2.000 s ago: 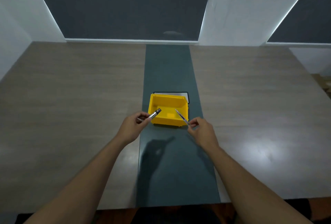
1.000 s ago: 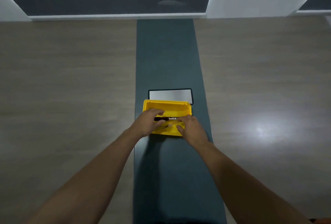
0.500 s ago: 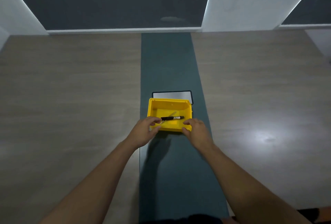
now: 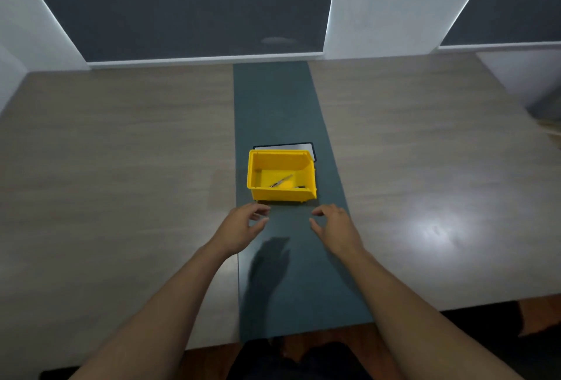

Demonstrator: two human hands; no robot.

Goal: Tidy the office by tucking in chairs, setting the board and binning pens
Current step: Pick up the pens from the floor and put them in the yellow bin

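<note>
Yellow bin (image 4: 282, 194) (no label) holding pen (image 4: 281, 181), left hand (image 4: 243, 228), right hand (image 4: 334, 228), fingers spread, empty

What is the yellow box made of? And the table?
The yellow box looks like plastic: one bright even colour, moulded rim and little feet. The table looks like smooth wood-pattern laminate, with grain lines and a shiny light reflection, though real wood is possible.
</note>
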